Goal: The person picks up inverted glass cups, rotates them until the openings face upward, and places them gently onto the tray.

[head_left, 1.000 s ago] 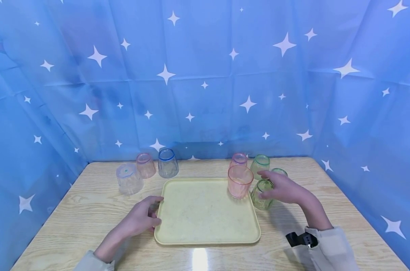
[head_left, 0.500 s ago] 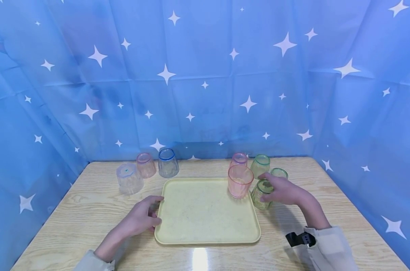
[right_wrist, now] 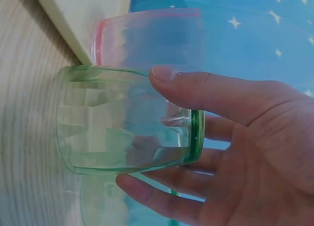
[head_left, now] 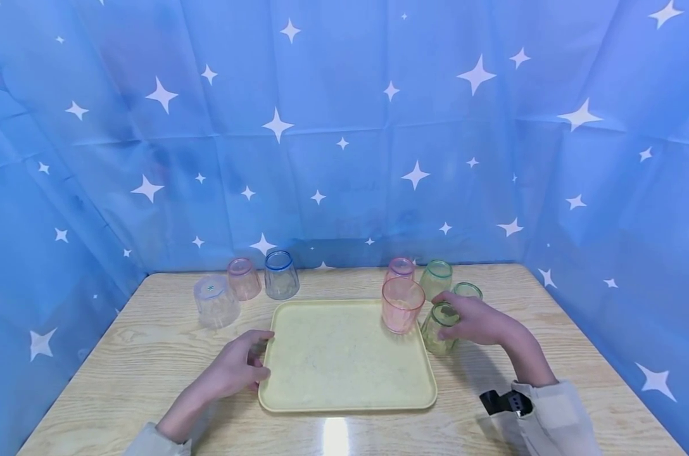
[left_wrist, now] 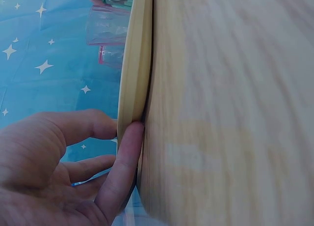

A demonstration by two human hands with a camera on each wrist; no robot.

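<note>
A cream rectangular tray (head_left: 350, 380) lies on the table. My left hand (head_left: 236, 364) holds its left edge, and the left wrist view shows fingertips at the top and the underside of the rim (left_wrist: 135, 64). On the right, my right hand (head_left: 475, 318) grips a green glass tumbler (right_wrist: 122, 120) around its sides. This tumbler stands upside down beside the tray's right edge, its thick green base toward my palm. An upright pink tumbler (head_left: 401, 310) stands in the tray's back right corner.
Behind the tray on the left stand a clear tumbler (head_left: 216, 307), a pink one (head_left: 245, 285) and a blue-rimmed one (head_left: 282, 282). Back right are a pink-purple tumbler (head_left: 400, 269), a green one (head_left: 436, 278) and another green-rimmed one (head_left: 468, 290). A starry blue curtain (head_left: 322, 158) surrounds the table.
My right hand has shifted very slightly, its fingers drawing in around the green tumbler. The left hand and the tray stay put.
</note>
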